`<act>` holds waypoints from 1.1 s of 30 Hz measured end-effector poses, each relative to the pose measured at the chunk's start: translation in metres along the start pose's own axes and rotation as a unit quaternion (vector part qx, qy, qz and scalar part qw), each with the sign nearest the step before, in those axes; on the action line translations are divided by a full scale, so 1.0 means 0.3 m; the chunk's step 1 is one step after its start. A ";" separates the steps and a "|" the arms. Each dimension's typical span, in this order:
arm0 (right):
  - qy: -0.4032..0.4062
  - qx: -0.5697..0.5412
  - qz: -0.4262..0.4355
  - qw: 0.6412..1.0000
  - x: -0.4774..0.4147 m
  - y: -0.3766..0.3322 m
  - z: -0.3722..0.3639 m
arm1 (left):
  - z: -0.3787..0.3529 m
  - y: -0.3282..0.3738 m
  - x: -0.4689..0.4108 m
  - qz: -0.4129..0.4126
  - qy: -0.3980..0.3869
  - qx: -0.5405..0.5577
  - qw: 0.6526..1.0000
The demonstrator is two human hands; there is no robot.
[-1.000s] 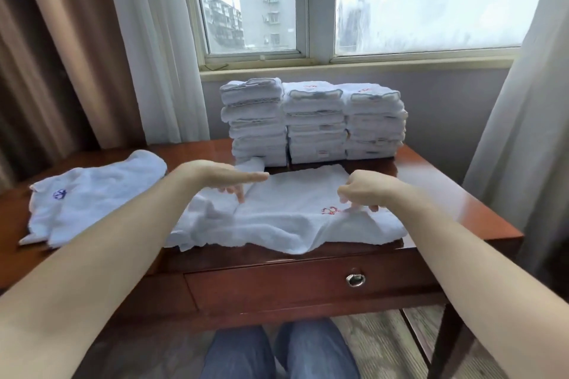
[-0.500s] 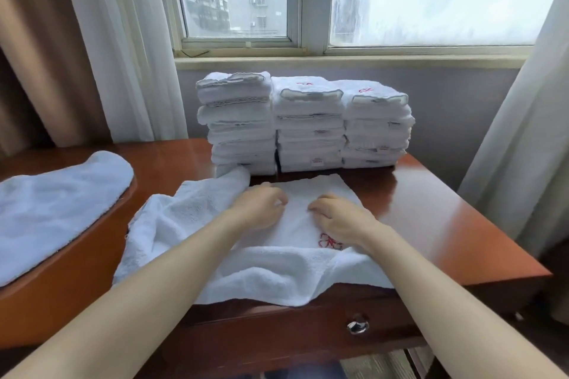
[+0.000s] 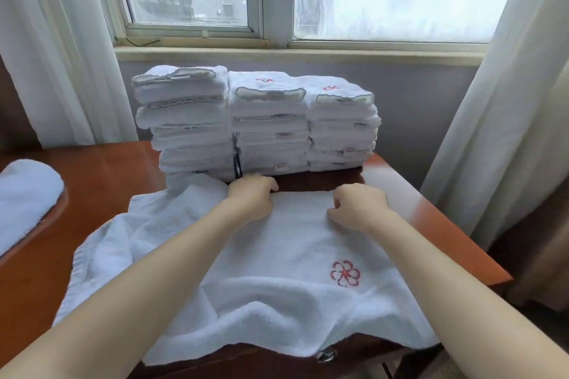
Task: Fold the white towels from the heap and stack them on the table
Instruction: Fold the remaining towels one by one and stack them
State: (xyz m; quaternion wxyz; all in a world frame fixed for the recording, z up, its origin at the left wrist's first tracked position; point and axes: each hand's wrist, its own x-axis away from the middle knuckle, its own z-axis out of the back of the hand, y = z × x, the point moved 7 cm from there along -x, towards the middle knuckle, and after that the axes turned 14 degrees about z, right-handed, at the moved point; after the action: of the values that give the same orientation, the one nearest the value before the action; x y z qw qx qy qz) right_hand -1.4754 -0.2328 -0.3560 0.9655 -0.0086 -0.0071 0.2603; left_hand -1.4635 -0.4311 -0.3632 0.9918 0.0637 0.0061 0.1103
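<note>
Waiting at far left lay a spare towel (image 3: 27,194). On the table (image 3: 101,169), both hands had slid from the centre of the towel (image 3: 292,255) to its far edge: left hand (image 3: 252,195) curled, grip hidden; right hand (image 3: 358,208) pinching cloth. Probably starting a fold; stacks (image 3: 255,120) stood behind.

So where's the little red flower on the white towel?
In the head view, the red stitched flower sits on the spread white towel, right of middle, beside the right forearm.
</note>
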 end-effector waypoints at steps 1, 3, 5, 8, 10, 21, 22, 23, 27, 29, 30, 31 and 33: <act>0.008 -0.019 0.010 1.000 -0.013 -0.001 0.003 | 0.000 -0.015 -0.014 0.013 -0.016 -0.003 1.000; -0.006 -0.059 0.049 0.997 -0.047 -0.015 -0.001 | 0.005 -0.039 -0.033 0.029 -0.043 -0.012 0.999; -0.054 -0.083 0.065 0.993 -0.078 -0.032 -0.012 | 0.011 -0.053 -0.045 0.037 -0.068 -0.028 0.997; -0.107 -0.061 0.063 0.990 -0.107 -0.042 -0.022 | 0.001 -0.071 -0.051 0.043 -0.137 -0.031 0.989; -0.128 -0.028 0.063 0.989 -0.118 -0.043 -0.024 | -0.001 -0.083 -0.044 0.048 -0.183 -0.028 0.982; 0.072 -0.250 -0.008 0.966 -0.088 0.032 0.040 | 0.051 -0.113 -0.002 0.088 -0.070 0.066 0.992; 0.114 -0.299 -0.021 0.947 -0.082 0.053 0.054 | 0.062 -0.118 -0.001 0.089 -0.031 0.115 0.989; 0.150 -0.330 -0.031 0.931 -0.079 0.070 0.067 | 0.076 -0.121 0.002 0.089 0.005 0.160 0.983; 0.224 -0.337 -0.040 0.913 -0.080 0.107 0.105 | 0.140 -0.109 0.017 0.079 0.122 0.188 0.971; 0.251 -0.343 -0.030 0.904 -0.081 0.118 0.119 | 0.162 -0.102 0.031 0.067 0.154 0.194 0.966; 0.264 -0.338 -0.023 0.903 -0.079 0.121 0.127 | 0.170 -0.099 0.039 0.055 0.169 0.193 0.965; 0.274 -0.330 -0.017 0.903 -0.076 0.124 0.133 | 0.176 -0.094 0.047 0.039 0.185 0.185 0.964; 0.289 -0.315 -0.011 0.904 -0.067 0.133 0.138 | 0.180 -0.083 0.066 0.011 0.215 0.145 0.966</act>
State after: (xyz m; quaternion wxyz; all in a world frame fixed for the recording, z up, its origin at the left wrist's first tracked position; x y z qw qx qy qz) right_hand -1.5135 -0.2080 -0.3156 0.8751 -0.3868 0.1909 0.2195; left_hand -1.4374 -0.4576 -0.3128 0.9461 0.1817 0.2344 0.1304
